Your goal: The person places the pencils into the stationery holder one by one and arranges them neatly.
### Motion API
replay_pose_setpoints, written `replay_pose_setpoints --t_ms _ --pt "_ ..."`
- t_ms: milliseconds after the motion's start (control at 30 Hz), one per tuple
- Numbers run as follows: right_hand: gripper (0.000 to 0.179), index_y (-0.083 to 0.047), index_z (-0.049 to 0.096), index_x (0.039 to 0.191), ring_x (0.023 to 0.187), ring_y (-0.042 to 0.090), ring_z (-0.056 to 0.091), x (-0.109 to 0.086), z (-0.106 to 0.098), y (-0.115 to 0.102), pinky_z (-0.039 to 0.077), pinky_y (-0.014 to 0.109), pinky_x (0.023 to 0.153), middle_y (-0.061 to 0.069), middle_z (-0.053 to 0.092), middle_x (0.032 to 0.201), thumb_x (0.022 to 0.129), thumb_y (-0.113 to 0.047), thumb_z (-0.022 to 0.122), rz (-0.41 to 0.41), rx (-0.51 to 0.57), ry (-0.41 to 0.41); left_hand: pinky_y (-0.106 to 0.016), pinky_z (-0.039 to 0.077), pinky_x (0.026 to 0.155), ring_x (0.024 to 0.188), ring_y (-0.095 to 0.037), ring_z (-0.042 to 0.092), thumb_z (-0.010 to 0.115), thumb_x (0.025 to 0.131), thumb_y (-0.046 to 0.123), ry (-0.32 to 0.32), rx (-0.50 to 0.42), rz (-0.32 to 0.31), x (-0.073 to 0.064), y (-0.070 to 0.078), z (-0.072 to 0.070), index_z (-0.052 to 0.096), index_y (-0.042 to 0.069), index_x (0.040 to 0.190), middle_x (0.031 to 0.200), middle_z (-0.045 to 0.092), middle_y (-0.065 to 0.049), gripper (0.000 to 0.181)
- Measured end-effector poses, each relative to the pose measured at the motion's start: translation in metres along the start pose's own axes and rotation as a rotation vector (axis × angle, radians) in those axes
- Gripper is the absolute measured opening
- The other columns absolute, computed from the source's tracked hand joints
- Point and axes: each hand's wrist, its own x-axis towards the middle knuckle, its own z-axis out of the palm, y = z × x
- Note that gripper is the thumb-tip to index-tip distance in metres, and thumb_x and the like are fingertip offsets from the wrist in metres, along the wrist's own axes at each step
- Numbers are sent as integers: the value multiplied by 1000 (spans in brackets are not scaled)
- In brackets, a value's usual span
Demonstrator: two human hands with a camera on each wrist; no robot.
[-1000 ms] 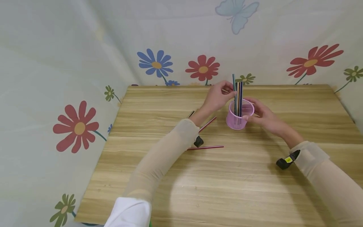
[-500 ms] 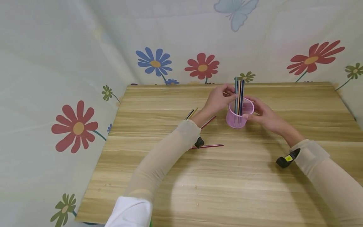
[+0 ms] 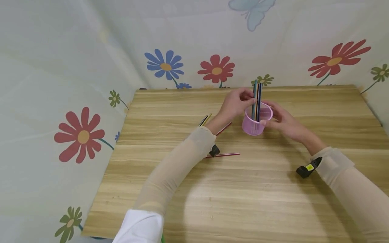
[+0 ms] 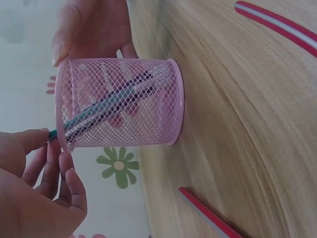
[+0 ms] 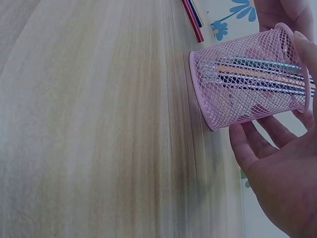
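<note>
A pink mesh pencil cup [image 3: 250, 128] stands upright near the back of the table with several striped pencils [image 3: 259, 101] in it. My right hand [image 3: 287, 125] holds the cup from the right, thumb at the rim and fingers round its far side. At the cup's mouth, my left hand [image 3: 235, 104] pinches a teal pencil [image 4: 52, 134] between thumb and fingers. That pencil's lower part is inside the cup, seen through the mesh in the left wrist view. Dark and orange pencils [image 5: 247, 77] lean together beside it.
Left of the cup lie red pencils, one [image 3: 226, 155] in front and another [image 3: 225, 128] behind it. A black pencil [image 3: 202, 120] and a yellow pencil [image 3: 207, 119] stick out from behind my left forearm. A flowered cloth [image 3: 121, 60] rises behind the table [image 3: 243, 202].
The teal pencil has moved right, closer to the other pencils in the cup, with my left hand still pinching it. The right hand keeps its hold. The yellow pencil has come into view.
</note>
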Motion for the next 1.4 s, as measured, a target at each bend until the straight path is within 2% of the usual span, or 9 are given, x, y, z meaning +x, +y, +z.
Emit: replay_pose_setpoints --t_ms 33,167,267,433,533,767,1000,1167,1400 --pt "73 -23 31 166 150 36 39 0 0 0 37 53 119 11 41 164 104 -10 68 -1 -3 2 -17 53 80 93 -7 66 76 101 24 -3 5 2 0 0 0 72 12 115 101 72 4 19" --pt "74 -23 30 166 150 35 39 2 -2 2 36 54 119 11 41 164 104 -10 69 6 -2 4 -18 52 79 91 -8 66 77 100 23 -13 14 -6 1 -2 1 72 12 111 99 72 4 16" --pt "75 -22 30 166 149 36 40 3 -2 3 31 65 119 13 42 164 103 -9 69 4 9 4 -18 53 79 91 -8 66 77 100 23 -13 8 -17 1 -4 3 72 13 110 99 72 4 15" --pt "75 -20 30 166 147 33 43 2 -2 3 38 44 118 14 44 162 103 -6 69 3 9 12 -17 53 80 90 -7 66 78 100 23 -10 -5 -17 1 -3 5 73 13 110 99 72 5 16" --pt "75 -20 31 166 146 32 44 2 -2 2 39 38 116 15 44 162 103 -6 69 -2 9 14 -17 53 80 91 -7 66 78 99 24 -10 -8 -26 2 -3 6 73 14 110 99 72 6 16" --pt "75 -21 29 167 146 31 44 2 -3 1 35 59 118 15 43 162 104 -9 69 -4 0 1 -17 53 81 91 -10 66 78 99 23 -8 -11 -17 5 -7 8 71 13 108 98 72 4 15" --pt "75 -19 30 166 146 32 44 1 -2 1 34 58 118 14 44 162 103 -8 69 -3 15 0 -15 54 84 94 -11 67 80 98 20 10 -72 -1 3 -10 7 69 10 108 101 71 0 18" --pt "75 -18 30 166 147 34 43 1 -1 -1 36 49 119 15 44 162 103 -5 68 2 25 5 -16 54 85 96 -11 67 80 98 22 9 -82 -23 -3 -12 -1 69 9 113 105 69 0 23" --pt "75 -17 31 166 149 39 40 1 -1 -1 29 65 121 18 43 162 102 -4 69 -5 32 9 -21 54 88 101 -13 67 79 98 23 -29 -51 -46 -12 -29 -34 70 8 118 108 70 -1 26"
